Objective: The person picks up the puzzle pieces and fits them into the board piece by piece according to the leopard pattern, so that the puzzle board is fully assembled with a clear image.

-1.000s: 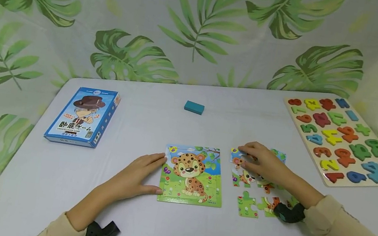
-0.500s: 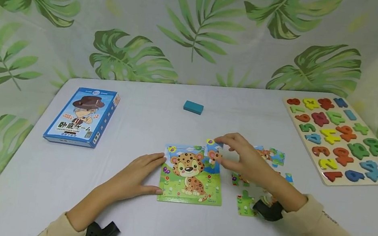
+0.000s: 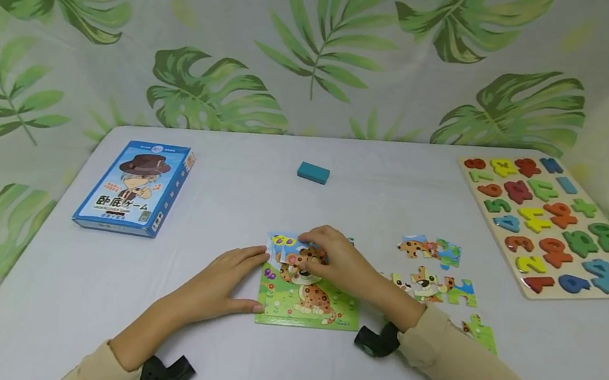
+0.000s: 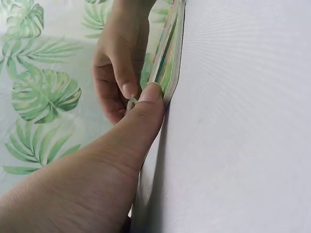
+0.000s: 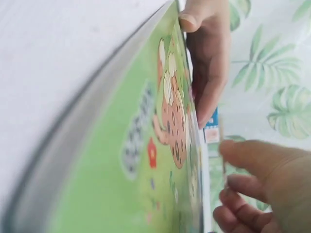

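In the head view a square puzzle board [image 3: 281, 308] with a cartoon leopard picture lies flat on the table. My left hand [image 3: 216, 283] rests at its left edge, thumb and fingers stretched out and touching the side. My right hand [image 3: 346, 267] is over the upper part of the board and pinches a puzzle piece [image 3: 286, 250] with a yellow and blue print. That piece overlaps the board's upper left corner, seen nearly edge-on in the right wrist view between thumb and fingers. The right hand covers part of the leopard's head and the board's upper right.
Several loose puzzle pieces [image 3: 423, 286] lie right of the board, some behind the right forearm. A blue game box [image 3: 133, 187] stands at the left, a teal block [image 3: 313, 173] at the back. A number board [image 3: 547, 229] lies at the back right.
My right hand has picked up the puzzle piece from the loose group and carried it left, over the board to its upper left corner. The left hand has stayed in place.
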`<state>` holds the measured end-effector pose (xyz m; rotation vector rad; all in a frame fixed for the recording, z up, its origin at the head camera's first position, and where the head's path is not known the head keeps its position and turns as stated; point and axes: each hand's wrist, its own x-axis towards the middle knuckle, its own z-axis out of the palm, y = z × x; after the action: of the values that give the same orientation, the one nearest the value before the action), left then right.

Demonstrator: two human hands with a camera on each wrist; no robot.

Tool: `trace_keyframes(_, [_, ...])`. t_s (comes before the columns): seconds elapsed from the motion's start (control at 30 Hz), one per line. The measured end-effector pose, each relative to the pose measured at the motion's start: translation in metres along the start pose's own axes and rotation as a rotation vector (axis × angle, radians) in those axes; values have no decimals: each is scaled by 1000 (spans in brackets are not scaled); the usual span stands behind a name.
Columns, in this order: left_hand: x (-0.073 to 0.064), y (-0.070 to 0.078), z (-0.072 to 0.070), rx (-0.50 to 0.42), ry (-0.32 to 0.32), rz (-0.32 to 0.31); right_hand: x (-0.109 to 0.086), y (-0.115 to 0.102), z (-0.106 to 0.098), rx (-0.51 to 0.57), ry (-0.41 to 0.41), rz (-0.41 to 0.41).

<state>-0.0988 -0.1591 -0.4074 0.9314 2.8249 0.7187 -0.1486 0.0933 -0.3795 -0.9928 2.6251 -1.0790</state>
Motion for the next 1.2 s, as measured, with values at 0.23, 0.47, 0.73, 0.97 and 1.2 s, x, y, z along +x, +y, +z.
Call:
trace_keyframes(0.23, [2, 0, -1, 3, -19, -8, 3, 11, 5, -100, -17, 1])
trace_keyframes(0.47, [5, 3, -7, 36, -55, -21, 3, 13, 5, -104, -3, -5])
trace_keyframes(0.73, [14, 5, -15, 54, -86, -15, 7, 13, 8, -148, 4, -25])
trace_keyframes(0.97, [19, 1, -17, 57, -107, 0, 10, 10, 12, -223, 8, -23])
trace_keyframes(1.2, [20, 0, -16, 57, -105, 15, 11, 8, 11, -213, -24, 8])
